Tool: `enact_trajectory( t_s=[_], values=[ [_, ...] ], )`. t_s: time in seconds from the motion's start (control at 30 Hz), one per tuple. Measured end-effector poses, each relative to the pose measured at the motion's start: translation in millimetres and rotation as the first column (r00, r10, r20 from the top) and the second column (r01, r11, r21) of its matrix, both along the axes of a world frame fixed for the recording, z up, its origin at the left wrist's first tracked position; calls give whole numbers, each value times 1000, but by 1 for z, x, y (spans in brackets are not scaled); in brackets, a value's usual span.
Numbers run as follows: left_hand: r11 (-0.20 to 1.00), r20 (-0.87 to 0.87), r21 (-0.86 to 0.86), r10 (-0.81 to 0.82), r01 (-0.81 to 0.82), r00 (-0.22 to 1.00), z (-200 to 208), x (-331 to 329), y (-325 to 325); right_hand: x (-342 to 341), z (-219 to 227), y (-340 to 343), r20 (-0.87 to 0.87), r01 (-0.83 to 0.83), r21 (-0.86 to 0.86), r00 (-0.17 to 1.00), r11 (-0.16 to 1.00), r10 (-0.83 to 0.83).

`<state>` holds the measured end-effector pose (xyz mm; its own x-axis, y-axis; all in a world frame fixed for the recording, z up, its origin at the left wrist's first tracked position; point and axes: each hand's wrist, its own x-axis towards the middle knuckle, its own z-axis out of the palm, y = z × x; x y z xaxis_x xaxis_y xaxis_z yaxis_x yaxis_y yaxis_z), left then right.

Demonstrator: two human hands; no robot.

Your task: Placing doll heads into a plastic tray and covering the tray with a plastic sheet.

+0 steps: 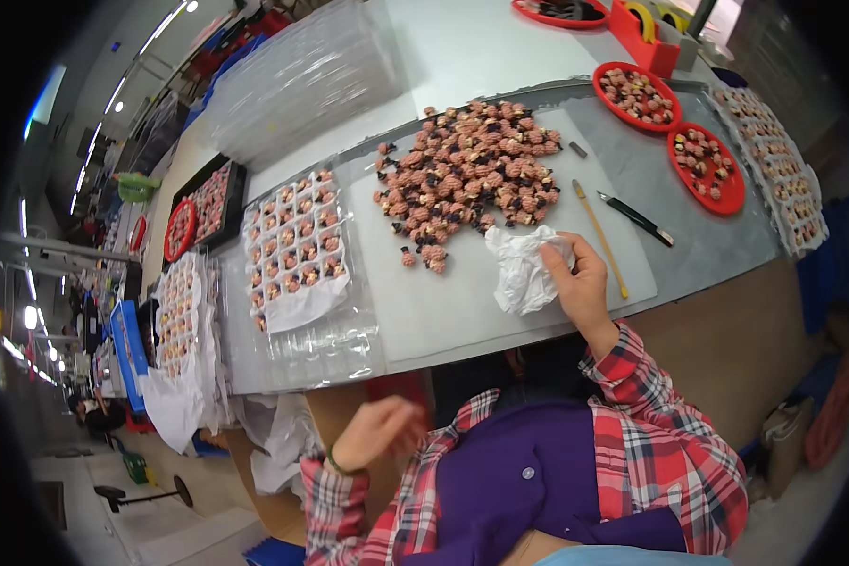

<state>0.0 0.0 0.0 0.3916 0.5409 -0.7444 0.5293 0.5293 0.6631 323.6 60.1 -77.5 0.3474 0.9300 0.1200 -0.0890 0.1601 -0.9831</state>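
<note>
My right hand (580, 285) grips a crumpled white tissue (523, 272) between thumb and fingers, over the front part of the white work sheet (424, 325). Just beyond the tissue lies a big heap of small pink figurines (476, 170) with dark and cream parts. Off the table's front edge, close to my body, is my left hand (382, 429); motion smears its fingers, and I see nothing held in it. To the right of the tissue rest a thin yellow-brown stick (601, 236) and a pair of black tweezers (636, 219).
Left of the heap, a white compartment tray (297, 241) holds figurines in rows. Two red dishes (674, 111) of small pieces stand at the right, near another filled tray (774, 165). Stacked clear plastic trays (297, 80) and a red tape dispenser (643, 40) sit at the back.
</note>
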Motion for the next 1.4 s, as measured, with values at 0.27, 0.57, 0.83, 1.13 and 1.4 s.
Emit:
enact_trajectory(
  t_s=[0.27, 0.57, 0.83, 1.13, 1.4],
  values=[
    [918, 753, 62, 215, -393, 622, -51, 145, 86, -14, 16, 0, -241, -134, -5, 962, 991, 129],
    [834, 629, 155, 330, -529, 704, -65, 130, 100, 16, 3, 14, 193, 203, -26, 962, 979, -194],
    [767, 695, 297, 235, -569, 679, -58, 88, 100, 2, 1, 19, -223, 188, 11, 958, 982, -181],
    [638, 879, -158, 439, -754, 187, -57, 65, 110, 32, 17, 16, 13, -122, -207, 992, 971, 128],
    [981, 234, 159, 75, -114, 969, -49, 78, 96, 45, 4, 18, 35, 118, 70, 992, 991, -120]
  ],
)
